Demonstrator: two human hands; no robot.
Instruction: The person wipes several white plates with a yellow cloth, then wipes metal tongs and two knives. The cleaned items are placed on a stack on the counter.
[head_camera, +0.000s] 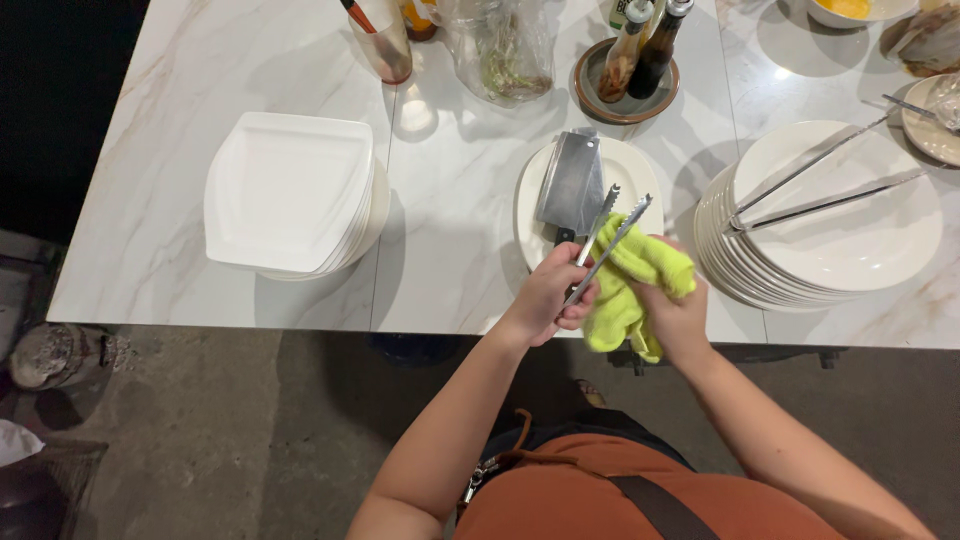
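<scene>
My left hand (548, 295) grips a pair of small metal tongs (606, 238) by the handle end, tips pointing up and away. My right hand (678, 315) holds a yellow-green cloth (632, 280) bunched against the tongs' arms. Both hands hover at the near edge of a white marble table (450, 210). Just beyond them lies a cleaver (572, 185) on an oval white plate (632, 170).
A stack of square white plates (290, 190) sits at left. A stack of round plates (830, 230) at right carries long metal tongs (810, 190). Behind stand a saucer with two sauce bottles (640, 50), a plastic bag of greens (505, 45), a cup (385, 45) and bowls.
</scene>
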